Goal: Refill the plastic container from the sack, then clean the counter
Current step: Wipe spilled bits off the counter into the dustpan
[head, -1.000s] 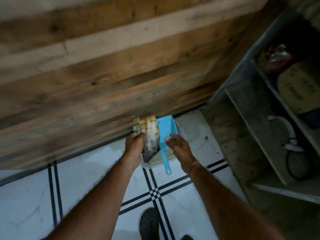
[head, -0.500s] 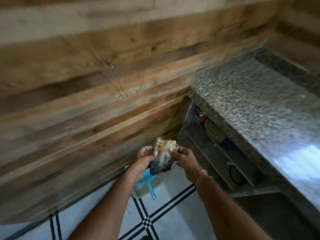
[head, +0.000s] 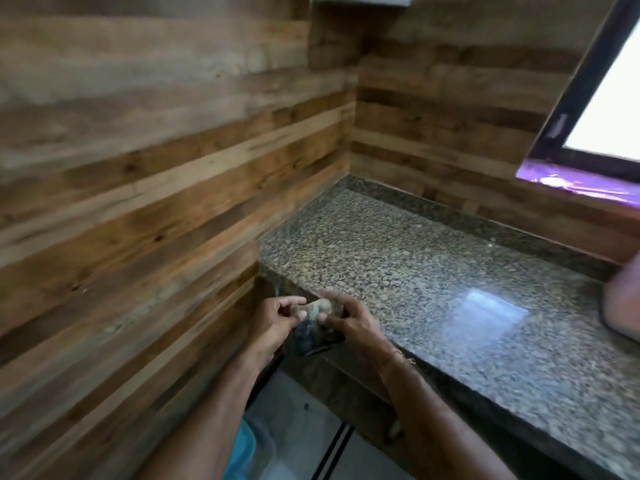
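Observation:
Both hands hold a small dirty hand brush (head: 313, 327) with a dark body and pale bristles, just in front of the left corner of the speckled granite counter (head: 433, 271). My left hand (head: 273, 320) grips its left side. My right hand (head: 349, 323) pinches its right side with fingers over the top. The brush is blurred and partly hidden by the fingers. No sack or plastic container shows.
Wood-plank walls (head: 156, 188) close in on the left and behind the counter. A window (head: 609, 109) with a purple sill is at the upper right. A pale rounded object (head: 623, 299) sits at the counter's right edge. A blue dustpan (head: 242, 452) lies on the tiled floor below.
The view has swung up from the floor and dustpan to the counter top. Both hands have lifted the brush from above the dustpan to counter height.

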Demonstrator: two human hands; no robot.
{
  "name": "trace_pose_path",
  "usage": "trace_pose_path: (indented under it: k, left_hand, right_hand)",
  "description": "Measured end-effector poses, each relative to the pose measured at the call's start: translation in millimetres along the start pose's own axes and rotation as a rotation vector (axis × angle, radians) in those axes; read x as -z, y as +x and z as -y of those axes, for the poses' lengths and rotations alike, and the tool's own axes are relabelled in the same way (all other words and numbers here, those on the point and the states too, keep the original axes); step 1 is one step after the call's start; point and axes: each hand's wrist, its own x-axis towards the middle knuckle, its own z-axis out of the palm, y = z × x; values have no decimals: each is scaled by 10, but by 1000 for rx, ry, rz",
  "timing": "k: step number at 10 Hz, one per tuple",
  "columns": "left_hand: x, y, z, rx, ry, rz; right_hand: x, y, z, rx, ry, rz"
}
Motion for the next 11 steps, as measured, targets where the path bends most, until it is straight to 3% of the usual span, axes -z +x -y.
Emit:
trace_pose_path:
  k: [2,4,6,7,8,9,11]
  left_hand:
    - [-726,438,-305,-59,135,8]
    - [-1550,949,-253,-34,92,4]
    - [-2221,1232,252,242,200,204]
    - [-2432,1346,407,223,344,150]
    - [-2579,1457,543,42,502,91]
    - [-2637,1487,672,-71,684,167]
    - [-2565,1427,587,-149,865,242]
  right_hand:
    - [827,219,-93,10,-52,-124]
    - [1635,375,-316,-43,43,-204]
    - [2047,470,-749,-228,182,-449]
    - [2142,489,-907,-317,162,-502]
    - [2159,571,-1032,-313,7,-565]
    - [2126,642,-1166,-324,-234,-595]
    - [2172,406,-1122,-317,-411,-578]
